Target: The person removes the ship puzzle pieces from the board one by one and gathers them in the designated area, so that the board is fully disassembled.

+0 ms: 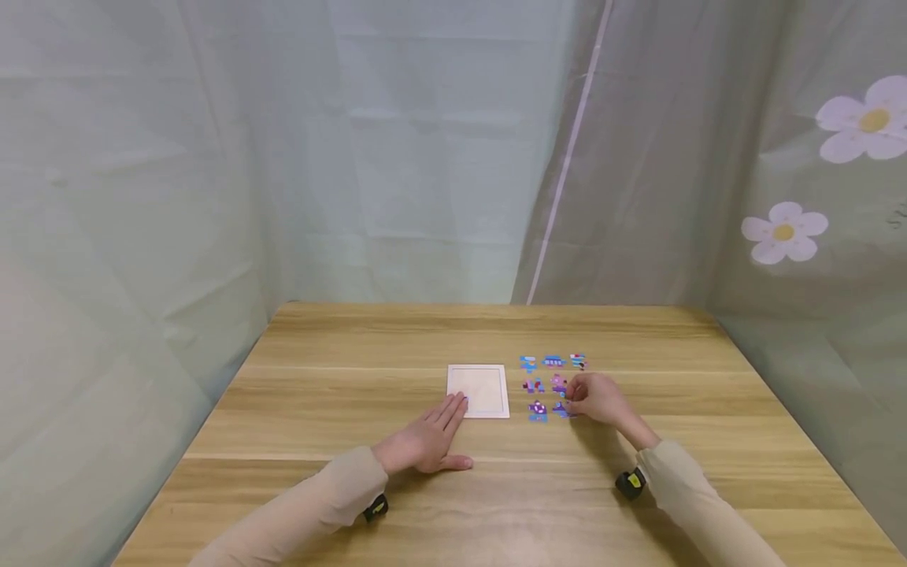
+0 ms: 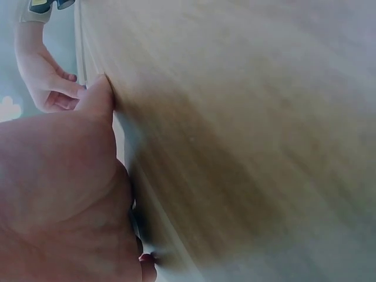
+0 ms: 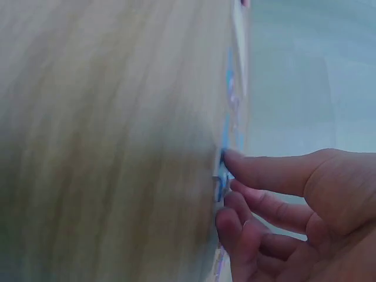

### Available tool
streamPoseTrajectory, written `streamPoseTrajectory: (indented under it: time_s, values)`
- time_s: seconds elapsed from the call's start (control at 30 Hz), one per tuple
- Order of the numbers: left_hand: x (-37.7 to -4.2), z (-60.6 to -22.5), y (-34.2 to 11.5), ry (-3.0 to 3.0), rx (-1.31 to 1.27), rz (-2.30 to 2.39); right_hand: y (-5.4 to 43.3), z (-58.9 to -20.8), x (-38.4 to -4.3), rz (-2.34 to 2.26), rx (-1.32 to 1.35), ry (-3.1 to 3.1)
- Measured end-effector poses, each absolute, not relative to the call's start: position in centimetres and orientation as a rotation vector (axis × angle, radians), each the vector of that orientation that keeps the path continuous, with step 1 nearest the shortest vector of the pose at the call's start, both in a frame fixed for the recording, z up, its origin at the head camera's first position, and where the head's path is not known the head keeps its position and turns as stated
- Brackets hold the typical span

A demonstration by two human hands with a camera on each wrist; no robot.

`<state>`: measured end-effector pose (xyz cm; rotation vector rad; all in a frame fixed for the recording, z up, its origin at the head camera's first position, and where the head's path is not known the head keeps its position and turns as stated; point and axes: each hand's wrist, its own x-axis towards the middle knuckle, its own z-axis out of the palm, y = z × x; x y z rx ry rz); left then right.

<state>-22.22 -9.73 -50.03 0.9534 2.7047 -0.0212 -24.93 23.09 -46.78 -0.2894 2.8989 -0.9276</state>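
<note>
My left hand (image 1: pixel 434 435) lies with straight fingers over the lower left corner of a white, square puzzle frame (image 1: pixel 485 390). A small bit of blue shows at its fingertips, which hide that corner. To the right of the frame, my right hand (image 1: pixel 598 400) pinches a blue and purple puzzle piece (image 1: pixel 562 409) at the table between thumb and fingers. In the right wrist view the blue edge of this puzzle piece (image 3: pixel 221 183) shows at the fingertips. Beside it lies a purple and blue puzzle piece (image 1: pixel 538 409).
More puzzle pieces lie in rows on the wooden table (image 1: pixel 340 394): a blue one (image 1: pixel 527 363), a blue and purple one (image 1: pixel 554 361), a striped one (image 1: pixel 578 361), a red and blue one (image 1: pixel 534 386) and a pink one (image 1: pixel 558 383). Curtains (image 1: pixel 425 157) hang behind.
</note>
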Motion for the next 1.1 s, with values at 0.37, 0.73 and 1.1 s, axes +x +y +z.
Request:
streamPoseTrajectory:
  time_s: [0.37,0.73,1.1]
  values:
    - [-22.6,-50.8,-9.9,2.722,0.961,-0.008,22.8,-46.4,-24.9,-0.919,-0.286,2.888]
    - [-22.2,-50.2,-10.2,2.716,1.004,0.018,19.9,-45.8,-25.6,-0.971,-0.419,2.88]
    - [-21.9,-49.8,-10.3,2.717,1.038,0.057,17.0,-46.5,-26.3,-1.052,-0.556,2.82]
